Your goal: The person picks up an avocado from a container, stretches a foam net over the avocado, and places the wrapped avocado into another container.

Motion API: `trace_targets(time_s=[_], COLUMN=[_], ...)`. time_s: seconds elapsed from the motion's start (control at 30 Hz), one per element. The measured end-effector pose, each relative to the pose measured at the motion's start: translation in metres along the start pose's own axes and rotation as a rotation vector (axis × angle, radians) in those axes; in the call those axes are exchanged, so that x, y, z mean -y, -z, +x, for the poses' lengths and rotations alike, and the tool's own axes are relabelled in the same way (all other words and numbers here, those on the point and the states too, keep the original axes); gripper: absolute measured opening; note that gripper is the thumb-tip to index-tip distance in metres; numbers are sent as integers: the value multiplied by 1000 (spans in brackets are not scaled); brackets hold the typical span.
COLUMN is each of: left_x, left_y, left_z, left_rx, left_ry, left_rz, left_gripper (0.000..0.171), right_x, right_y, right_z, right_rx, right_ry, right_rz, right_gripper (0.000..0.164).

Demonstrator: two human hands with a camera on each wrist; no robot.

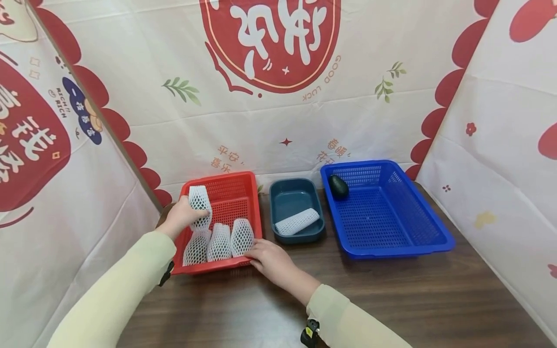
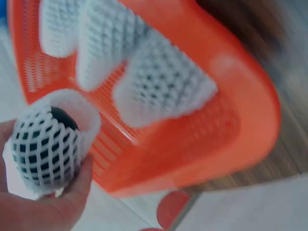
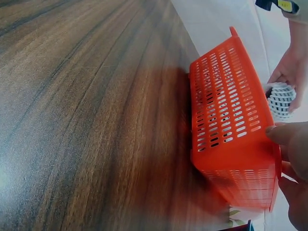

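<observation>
My left hand (image 1: 179,216) grips an avocado in a white foam net (image 1: 199,202) above the left part of the red basket (image 1: 213,267). In the left wrist view, dark green skin shows at the open end of the net (image 2: 45,149). Several more white foam nets, with dark contents showing through the mesh, such as this netted fruit (image 1: 242,238), lie along the basket's front side. With thumb and fingers, my right hand (image 1: 273,262) pinches the basket's rim at the front right corner. The right wrist view shows this hold on the slotted basket (image 3: 226,101).
A dark teal tray (image 1: 293,193) right of the red basket holds a flattened foam net (image 1: 298,222). Farther right stands a blue basket (image 1: 393,251) with one bare avocado (image 1: 338,187) at its left wall. Printed cloth (image 1: 278,125) encloses the wooden table (image 1: 374,295) behind and at both sides.
</observation>
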State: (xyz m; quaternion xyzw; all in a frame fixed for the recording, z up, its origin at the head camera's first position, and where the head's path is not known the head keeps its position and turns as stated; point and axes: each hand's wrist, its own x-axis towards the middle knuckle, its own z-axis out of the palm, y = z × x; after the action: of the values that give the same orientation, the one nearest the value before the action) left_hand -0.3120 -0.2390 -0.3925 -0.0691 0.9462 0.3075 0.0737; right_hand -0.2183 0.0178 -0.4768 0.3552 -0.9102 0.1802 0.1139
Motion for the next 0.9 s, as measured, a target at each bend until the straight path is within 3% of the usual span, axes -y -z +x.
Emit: trace_targets(time_s=[0.43, 0.6, 0.73, 0.83, 0.9], left_x=[16, 20, 22, 22, 22], left_y=[-16, -21, -25, -28, -30], left_z=[44, 52, 53, 54, 54], left_rx=[58, 97, 143, 159, 162], left_ry=[3, -4, 54, 117, 122], left_rz=[185, 266, 340, 352, 359], left_gripper=[82, 63, 75, 93, 94], right_x=[2, 2, 3, 3, 3], right_y=[2, 0, 0, 1, 2], right_z=[-1, -1, -1, -1, -1], right_rx=[-2, -7, 9, 18, 22], right_ry=[4, -10, -17, -21, -28], right_rz=[10, 0, -1, -2, -1], right_gripper=[22, 22, 22, 22, 21])
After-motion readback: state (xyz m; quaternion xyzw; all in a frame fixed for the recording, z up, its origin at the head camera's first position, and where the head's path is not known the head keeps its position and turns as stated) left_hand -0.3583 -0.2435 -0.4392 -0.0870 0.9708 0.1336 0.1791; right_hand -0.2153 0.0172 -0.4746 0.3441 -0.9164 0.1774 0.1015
